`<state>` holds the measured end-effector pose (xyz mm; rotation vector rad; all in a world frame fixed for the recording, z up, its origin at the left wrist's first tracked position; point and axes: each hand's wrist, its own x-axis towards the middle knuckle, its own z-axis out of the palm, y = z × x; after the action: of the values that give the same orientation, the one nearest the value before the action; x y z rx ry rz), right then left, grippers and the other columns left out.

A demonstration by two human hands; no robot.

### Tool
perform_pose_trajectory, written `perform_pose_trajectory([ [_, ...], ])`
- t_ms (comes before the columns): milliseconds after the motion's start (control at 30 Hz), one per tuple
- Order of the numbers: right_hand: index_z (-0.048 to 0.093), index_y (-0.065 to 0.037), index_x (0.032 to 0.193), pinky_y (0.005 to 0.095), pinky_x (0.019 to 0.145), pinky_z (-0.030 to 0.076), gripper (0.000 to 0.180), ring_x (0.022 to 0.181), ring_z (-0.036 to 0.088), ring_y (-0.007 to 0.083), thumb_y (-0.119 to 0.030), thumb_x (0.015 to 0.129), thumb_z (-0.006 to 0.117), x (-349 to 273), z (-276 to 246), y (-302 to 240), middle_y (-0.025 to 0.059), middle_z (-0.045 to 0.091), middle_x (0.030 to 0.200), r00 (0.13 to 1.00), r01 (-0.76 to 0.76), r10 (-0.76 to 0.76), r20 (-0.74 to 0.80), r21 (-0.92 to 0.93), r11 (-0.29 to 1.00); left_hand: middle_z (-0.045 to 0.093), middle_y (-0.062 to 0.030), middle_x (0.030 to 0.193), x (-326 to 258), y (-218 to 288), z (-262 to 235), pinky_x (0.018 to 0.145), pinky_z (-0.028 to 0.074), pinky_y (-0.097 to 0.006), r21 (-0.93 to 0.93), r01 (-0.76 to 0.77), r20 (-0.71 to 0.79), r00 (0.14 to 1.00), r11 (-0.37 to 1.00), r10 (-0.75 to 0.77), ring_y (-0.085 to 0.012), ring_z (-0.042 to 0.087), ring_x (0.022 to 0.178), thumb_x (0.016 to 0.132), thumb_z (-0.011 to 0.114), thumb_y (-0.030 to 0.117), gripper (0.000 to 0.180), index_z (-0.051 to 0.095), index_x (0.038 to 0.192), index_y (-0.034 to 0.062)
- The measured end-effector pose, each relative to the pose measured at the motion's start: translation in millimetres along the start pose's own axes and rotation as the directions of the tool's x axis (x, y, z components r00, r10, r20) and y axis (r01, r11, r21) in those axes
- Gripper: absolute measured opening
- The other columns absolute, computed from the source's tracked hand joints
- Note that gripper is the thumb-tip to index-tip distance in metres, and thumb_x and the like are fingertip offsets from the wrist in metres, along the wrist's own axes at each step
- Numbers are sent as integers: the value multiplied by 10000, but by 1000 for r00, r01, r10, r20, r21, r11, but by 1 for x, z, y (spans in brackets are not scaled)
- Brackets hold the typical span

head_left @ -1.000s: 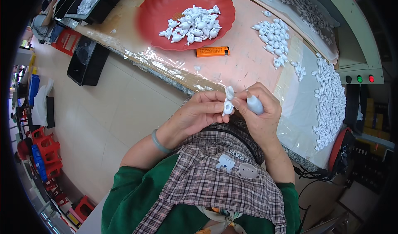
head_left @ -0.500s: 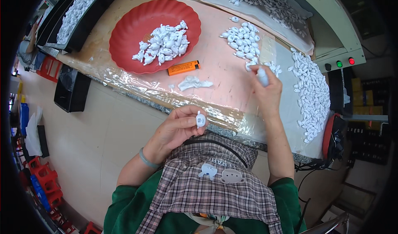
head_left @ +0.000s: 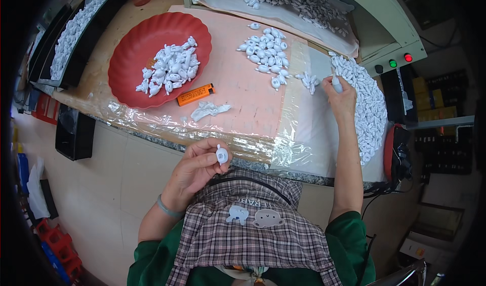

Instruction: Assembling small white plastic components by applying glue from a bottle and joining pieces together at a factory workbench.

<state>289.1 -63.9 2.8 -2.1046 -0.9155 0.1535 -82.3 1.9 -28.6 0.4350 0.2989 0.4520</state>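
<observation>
At lower centre, the left hand (head_left: 197,167) pinches 1 white figurine part (head_left: 221,155); at right, the right hand (head_left: 343,102) grips a squeeze bottle (head_left: 337,85) beside small white pieces (head_left: 373,113). Figurines (head_left: 174,67) in the upper-left red dish (head_left: 129,48) seem assembled; rounded bodies (head_left: 268,48), upper centre, remain loose. Orange lighter (head_left: 196,94) and plaid apron (head_left: 253,240) bear lettering.

My right hand (head_left: 341,96) gone from beside my left hand (head_left: 200,162), moved on past the heap (head_left: 268,48) it reached half a second ago, now at the big pile's (head_left: 369,113) edge, a white scrap (head_left: 210,110) newly lying near the lighter (head_left: 196,94)
</observation>
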Motion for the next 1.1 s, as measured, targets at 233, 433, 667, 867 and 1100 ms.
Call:
perform_pose_trajectory([
  [233,655,-13,887,268,608,443,122,666,556,155,7,768,670,-13,3,4,49,605,830,918,396,-391,70,-102,912,617,-150,943,1,-4,-6,689,540,-260,3,-19,56,998,1000,19,-171,634,777,866,604,69,226,592,1073,-22],
  [433,643,7,910,301,764,455,199,824,586,251,35,718,686,-18,-8,-5,102,569,874,892,436,-406,199,-138,889,597,-128,908,3,-8,6,644,505,-224,32,11,-33,999,999,-10,-156,590,760,837,639,102,252,577,1034,-45],
  [667,637,28,878,293,760,447,148,805,586,243,-2,743,688,-19,-8,-14,108,592,853,922,327,-304,237,-60,943,592,-125,905,1,1,-1,654,505,-227,44,4,-14,1000,999,-4,-157,590,755,836,644,119,265,574,1033,-44],
  [867,638,31,886,309,765,443,148,808,582,271,-14,751,677,-14,-1,-6,135,591,860,868,439,-382,319,-129,889,608,-112,953,-11,1,-2,723,519,-268,16,2,-4,1000,1000,-2,-170,614,805,875,598,68,226,582,1087,-8],
  [1100,535,4,931,284,693,443,181,744,547,180,37,781,630,-31,-22,14,81,548,811,893,410,-358,271,-164,897,614,-85,974,1,-14,3,755,513,-244,12,-2,75,997,1000,1,-155,623,860,892,586,61,199,580,1081,0],
])
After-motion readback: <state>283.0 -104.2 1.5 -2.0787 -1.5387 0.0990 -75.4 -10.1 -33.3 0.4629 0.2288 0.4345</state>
